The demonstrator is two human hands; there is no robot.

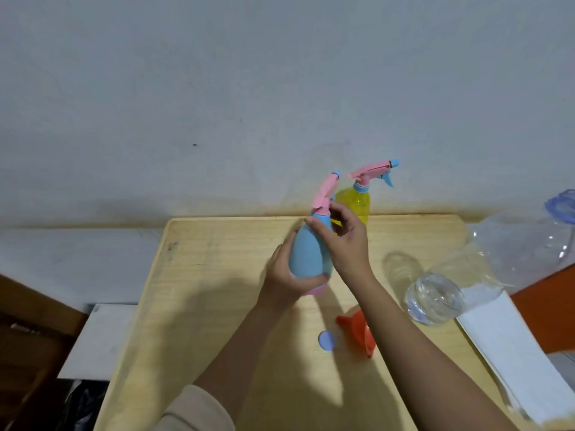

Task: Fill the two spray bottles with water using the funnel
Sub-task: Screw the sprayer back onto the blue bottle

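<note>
The blue spray bottle [306,259] was held near-upright by the desk's [217,306] far edge. The left hand [286,275] clasped its body, and the right hand [345,241] pinched the collar [322,217] directly above.

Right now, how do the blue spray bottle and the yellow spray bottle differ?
The blue bottle is opaque; the yellow bottle is see-through. The blue bottle is held, left hand round its body, right hand at its collar; the yellow bottle stands untouched at the table's back edge. Both have pink spray heads on.

Wooden table [217,306] bears orange funnel [357,332], blue disc [326,340], glass jar [435,298].
</note>
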